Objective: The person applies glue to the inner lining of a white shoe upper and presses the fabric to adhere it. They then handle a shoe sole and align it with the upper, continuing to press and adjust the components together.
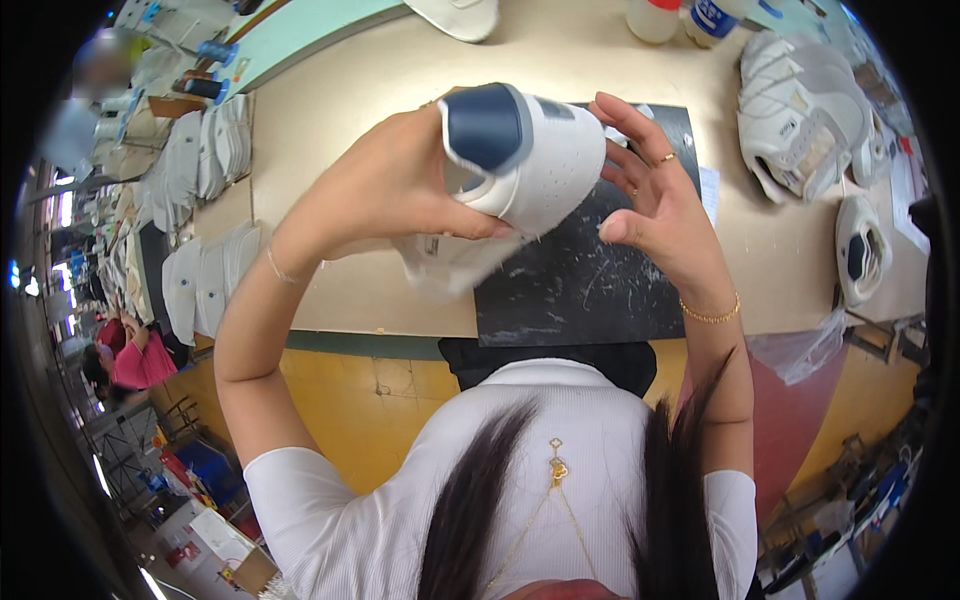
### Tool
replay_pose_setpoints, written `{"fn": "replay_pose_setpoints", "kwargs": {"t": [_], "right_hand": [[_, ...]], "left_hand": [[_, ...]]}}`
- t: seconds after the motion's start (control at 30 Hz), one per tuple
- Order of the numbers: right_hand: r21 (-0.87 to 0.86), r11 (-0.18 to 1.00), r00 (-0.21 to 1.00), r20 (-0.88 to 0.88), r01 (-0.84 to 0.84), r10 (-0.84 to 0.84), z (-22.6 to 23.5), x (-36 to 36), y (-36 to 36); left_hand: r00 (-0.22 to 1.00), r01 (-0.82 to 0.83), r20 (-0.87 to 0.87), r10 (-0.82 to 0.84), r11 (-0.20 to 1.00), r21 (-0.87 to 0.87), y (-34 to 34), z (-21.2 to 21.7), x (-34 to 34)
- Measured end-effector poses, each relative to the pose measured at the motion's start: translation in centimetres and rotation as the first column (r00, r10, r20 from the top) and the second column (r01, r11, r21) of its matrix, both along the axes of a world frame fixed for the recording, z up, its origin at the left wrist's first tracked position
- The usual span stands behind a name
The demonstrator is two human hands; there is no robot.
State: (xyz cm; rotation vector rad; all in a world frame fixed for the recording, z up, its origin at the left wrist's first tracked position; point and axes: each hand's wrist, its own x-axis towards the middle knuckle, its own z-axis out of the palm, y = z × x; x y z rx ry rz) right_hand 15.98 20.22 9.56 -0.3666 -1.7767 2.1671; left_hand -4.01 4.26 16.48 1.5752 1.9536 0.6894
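A white shoe upper (565, 165) with a navy blue heel panel is raised above the table, tilted with its heel toward the upper left. My left hand (395, 185) is closed round the heel end, thumb underneath and the other fingers hidden behind it. Blurred pale material of the same piece hangs below the left thumb. To the right of the upper, my right hand (665, 190) has its fingers curved and spread apart, with the thumb clear of them. Its fingertips come close to the upper's edge; whether any touches it I cannot tell. Beneath lies a scuffed black mat (590, 305).
Stacked white shoe uppers (800, 120) stand at the right, with a single upper (862, 250) nearer. Piles of flat white pieces (210, 280) line the left edge. Two bottles (712, 20) and another upper (460, 15) sit at the back. A plastic bag (810, 350) hangs at the right edge.
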Motion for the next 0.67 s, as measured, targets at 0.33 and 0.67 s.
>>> {"fn": "replay_pose_setpoints", "kwargs": {"t": [0.33,0.67], "right_hand": [[0.203,0.979,0.999,-0.020,-0.027,0.032,3.0,-2.3,-1.7],[0.249,0.962,0.970,0.236,-0.117,0.057,4.4,-2.8,-2.1]], "left_hand": [[0.956,-0.034,0.264,0.127,0.943,-0.332,-0.1,1.6,0.3],[0.949,-0.139,0.235,0.209,0.949,-0.285,-0.7,-0.8,1.0]]}}
